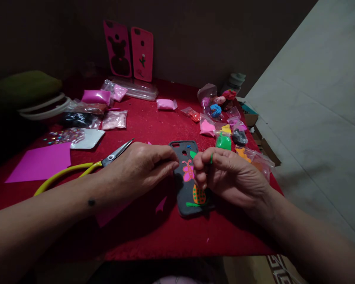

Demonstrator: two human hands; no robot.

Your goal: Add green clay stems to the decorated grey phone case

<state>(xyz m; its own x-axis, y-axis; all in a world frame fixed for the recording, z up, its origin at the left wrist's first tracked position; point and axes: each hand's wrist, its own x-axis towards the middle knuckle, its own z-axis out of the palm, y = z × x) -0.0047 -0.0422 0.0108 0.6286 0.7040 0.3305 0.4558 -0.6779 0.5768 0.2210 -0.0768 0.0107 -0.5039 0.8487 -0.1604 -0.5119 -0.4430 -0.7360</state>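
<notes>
A dark grey phone case (185, 205) lies on the red cloth between my hands. On it are a pink butterfly (188, 172), an orange shape with green dots (199, 195), a green leaf (193, 154) and a small blue piece (189, 146). Over the case's right side, my right hand (232, 173) is closed, with a thin green clay strip (211, 158) between thumb and finger. My left hand (144, 165) pinches at the case's left edge; whatever lies between its fingertips is hidden. Yellow-handled scissors (106, 161) rest beside my left forearm.
Clay packets, including a green one (223, 141), crowd the right side. More packets (96, 97) and a pink sheet (41, 161) lie left. Two decorated cases (142, 53) lean against the back wall. Pink scraps (161, 205) lie near the front.
</notes>
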